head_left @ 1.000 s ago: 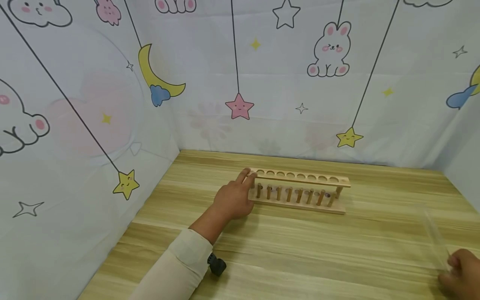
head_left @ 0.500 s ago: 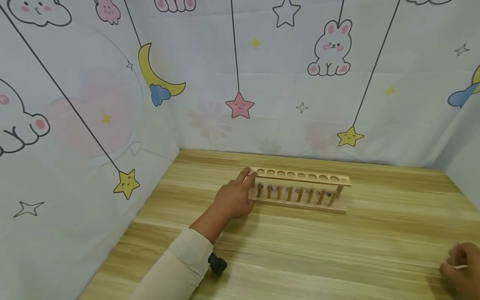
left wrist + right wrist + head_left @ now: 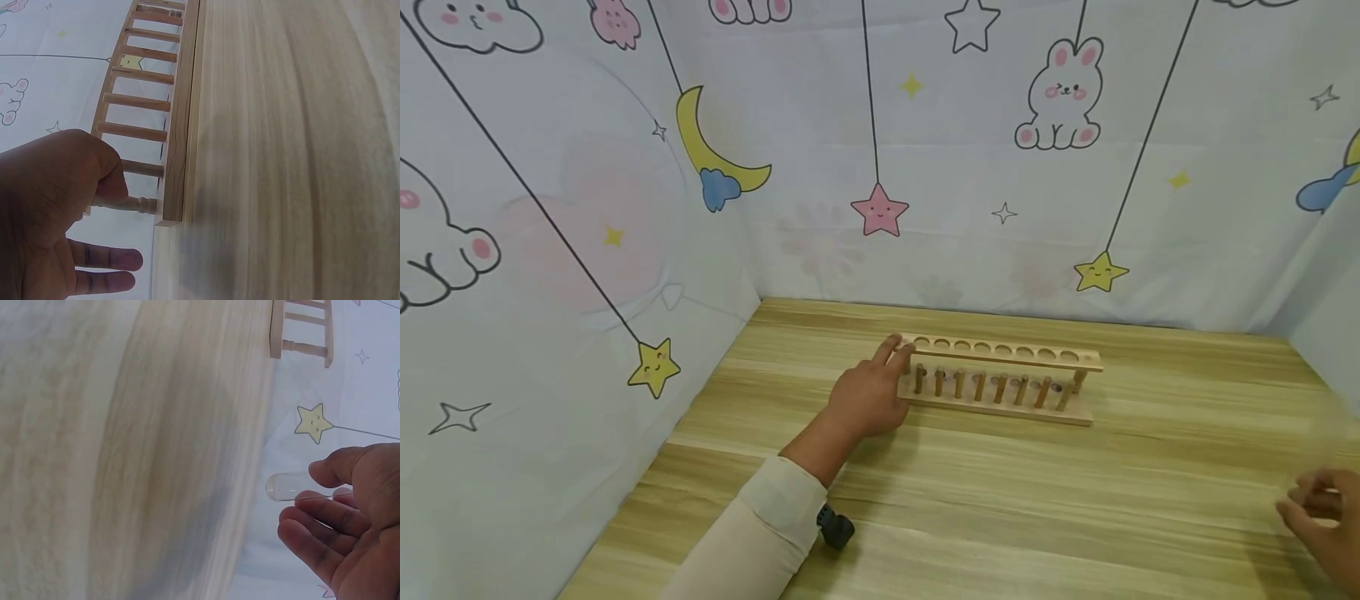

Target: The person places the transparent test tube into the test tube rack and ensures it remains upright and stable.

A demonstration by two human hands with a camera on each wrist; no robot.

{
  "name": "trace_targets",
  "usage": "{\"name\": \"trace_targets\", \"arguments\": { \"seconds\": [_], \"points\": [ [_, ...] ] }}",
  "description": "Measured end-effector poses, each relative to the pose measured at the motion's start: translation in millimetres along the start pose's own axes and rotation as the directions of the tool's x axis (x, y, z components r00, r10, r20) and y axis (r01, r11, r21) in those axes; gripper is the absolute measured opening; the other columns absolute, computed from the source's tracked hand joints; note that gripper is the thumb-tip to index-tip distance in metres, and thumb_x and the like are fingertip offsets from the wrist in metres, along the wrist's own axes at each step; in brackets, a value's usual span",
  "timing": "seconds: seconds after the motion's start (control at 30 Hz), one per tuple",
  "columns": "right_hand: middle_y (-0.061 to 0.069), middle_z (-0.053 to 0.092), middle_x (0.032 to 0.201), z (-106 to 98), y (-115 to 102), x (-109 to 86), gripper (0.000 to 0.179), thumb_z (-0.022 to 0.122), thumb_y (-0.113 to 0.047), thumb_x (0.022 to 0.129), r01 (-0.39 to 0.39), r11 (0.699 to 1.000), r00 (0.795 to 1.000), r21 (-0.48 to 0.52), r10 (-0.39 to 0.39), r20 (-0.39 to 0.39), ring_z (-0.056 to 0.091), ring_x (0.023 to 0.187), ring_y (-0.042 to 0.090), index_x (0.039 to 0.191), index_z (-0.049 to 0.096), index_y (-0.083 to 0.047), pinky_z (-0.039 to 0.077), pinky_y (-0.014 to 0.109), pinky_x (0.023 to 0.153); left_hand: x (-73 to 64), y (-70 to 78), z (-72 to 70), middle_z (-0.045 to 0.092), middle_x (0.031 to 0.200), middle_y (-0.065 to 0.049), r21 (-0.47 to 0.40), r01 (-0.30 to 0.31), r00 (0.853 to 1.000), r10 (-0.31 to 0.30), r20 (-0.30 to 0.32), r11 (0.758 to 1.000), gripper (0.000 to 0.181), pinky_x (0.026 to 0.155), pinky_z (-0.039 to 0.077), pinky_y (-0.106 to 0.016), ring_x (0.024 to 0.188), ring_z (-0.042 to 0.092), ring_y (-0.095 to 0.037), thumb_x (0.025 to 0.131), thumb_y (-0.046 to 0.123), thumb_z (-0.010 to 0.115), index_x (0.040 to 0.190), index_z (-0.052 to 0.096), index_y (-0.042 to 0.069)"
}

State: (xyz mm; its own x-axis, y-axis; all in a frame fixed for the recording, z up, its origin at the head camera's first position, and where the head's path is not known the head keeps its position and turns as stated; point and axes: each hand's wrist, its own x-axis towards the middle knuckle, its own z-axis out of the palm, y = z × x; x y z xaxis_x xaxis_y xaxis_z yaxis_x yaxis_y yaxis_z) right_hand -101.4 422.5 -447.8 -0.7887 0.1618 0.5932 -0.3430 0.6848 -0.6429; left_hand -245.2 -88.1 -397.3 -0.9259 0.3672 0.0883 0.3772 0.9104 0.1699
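Observation:
A wooden test tube rack (image 3: 992, 408) stands on the table, its upper board lined with round holes and a row of pegs below. My left hand (image 3: 868, 400) holds the rack's left end. In the left wrist view, the thumb and nearer fingers close around the end post (image 3: 134, 204), while two fingers extend free of it. At the right edge of the head view, my right hand (image 3: 1326, 517) pinches a clear test tube (image 3: 284, 487) between thumb and fingers. Its rounded end shows plainly in the right wrist view; in the head view the tube is faint and blurred.
The wood-grain table (image 3: 1037, 500) meets a white cloth backdrop (image 3: 820, 150) printed with stars, a moon and rabbits behind and at both sides. A black strap device (image 3: 835, 529) sits at the left cuff.
My right hand has risen slightly, its fingers shifting around the tube. The tube leaned up to the left a second ago; now it leans slightly right. My left hand and the rack stay put.

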Motion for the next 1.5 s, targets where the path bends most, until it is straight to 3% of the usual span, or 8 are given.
{"name": "trace_targets", "arguments": {
  "seconds": [0.33,0.47,0.6,0.73,0.87,1.1,1.33,1.5],
  "points": [
    [-0.039,0.049,0.080,-1,-9,10.6,0.025,0.060,0.034,0.074,-0.067,0.996,0.997,-0.065,0.070,0.039,0.048,0.070,-0.028,0.094,0.050,0.023,0.041,0.002,0.056,1.0,-0.6,1.0,0.020,0.169,-0.003,0.003,0.003,1.000,-0.003,0.001,1.000,0.080,0.048,0.033,-0.032,0.071,0.051,-0.021,0.092,0.015,0.066,0.163,0.029,0.022],
    [-0.040,0.048,0.085,1,-11,13.2,0.028,0.065,0.033,0.075,-0.020,0.996,0.999,-0.090,0.024,0.037,0.047,0.072,-0.029,0.098,0.050,0.025,0.041,0.001,0.058,1.3,-0.7,1.3,0.019,0.169,-0.003,0.002,0.005,1.000,-0.005,0.005,1.000,0.080,0.049,0.034,-0.033,0.071,0.051,-0.021,0.092,0.016,0.066,0.163,0.028,0.022],
    [-0.037,0.051,0.087,2,-11,15.4,0.022,0.065,0.028,0.081,0.017,1.000,0.999,-0.022,-0.016,0.047,0.051,0.074,-0.027,0.097,0.049,0.026,0.042,0.002,0.059,1.2,-0.6,1.5,0.020,0.169,-0.003,0.006,0.005,1.000,-0.005,0.003,1.000,0.080,0.048,0.034,-0.033,0.070,0.051,-0.021,0.092,0.015,0.066,0.163,0.028,0.022],
    [-0.036,0.055,0.084,3,-12,16.7,0.017,0.066,0.023,0.084,0.015,1.000,0.999,0.022,-0.016,0.043,0.054,0.070,-0.024,0.090,0.051,0.015,0.042,0.003,0.057,0.9,-0.2,1.1,0.020,0.169,-0.003,0.006,0.004,1.000,-0.004,0.005,1.000,0.080,0.048,0.033,-0.032,0.069,0.051,-0.021,0.092,0.015,0.065,0.163,0.028,0.022],
    [-0.036,0.057,0.083,4,-12,18.9,0.025,0.068,0.021,0.084,0.033,0.999,0.999,0.022,-0.034,0.031,0.055,0.069,-0.022,0.088,0.054,0.000,0.042,0.004,0.057,0.2,0.4,0.0,0.019,0.169,-0.004,-0.001,0.004,1.000,-0.004,0.007,1.000,0.080,0.049,0.033,-0.033,0.070,0.051,-0.021,0.092,0.014,0.064,0.163,0.028,0.022],
    [-0.036,0.057,0.082,4,-17,23.2,0.019,0.066,0.024,0.083,0.026,0.999,0.999,0.025,-0.027,0.045,0.054,0.068,-0.022,0.091,0.052,0.013,0.042,0.004,0.056,-0.3,0.4,-0.5,0.019,0.169,-0.004,0.002,0.001,1.000,-0.001,0.007,1.000,0.080,0.049,0.033,-0.033,0.069,0.050,-0.021,0.092,0.014,0.065,0.163,0.028,0.021],
    [-0.036,0.056,0.083,5,-22,26.2,0.019,0.064,0.024,0.085,0.018,1.000,0.998,0.021,-0.020,0.062,0.053,0.070,-0.023,0.094,0.048,0.018,0.043,0.005,0.055,-0.1,0.3,-0.1,0.019,0.169,-0.003,0.004,0.006,1.000,-0.006,0.009,1.000,0.080,0.048,0.032,-0.032,0.066,0.049,-0.021,0.092,0.014,0.064,0.163,0.028,0.022],
    [-0.038,0.052,0.084,4,-26,27.9,0.024,0.065,0.022,0.085,0.020,0.999,0.996,-0.037,-0.017,0.082,0.050,0.072,-0.025,0.101,0.047,0.024,0.042,0.004,0.055,0.4,0.4,0.5,0.019,0.169,-0.003,0.001,0.010,1.000,-0.010,0.013,1.000,0.081,0.048,0.032,-0.032,0.065,0.049,-0.020,0.091,0.013,0.063,0.163,0.027,0.023]
  ]
}}
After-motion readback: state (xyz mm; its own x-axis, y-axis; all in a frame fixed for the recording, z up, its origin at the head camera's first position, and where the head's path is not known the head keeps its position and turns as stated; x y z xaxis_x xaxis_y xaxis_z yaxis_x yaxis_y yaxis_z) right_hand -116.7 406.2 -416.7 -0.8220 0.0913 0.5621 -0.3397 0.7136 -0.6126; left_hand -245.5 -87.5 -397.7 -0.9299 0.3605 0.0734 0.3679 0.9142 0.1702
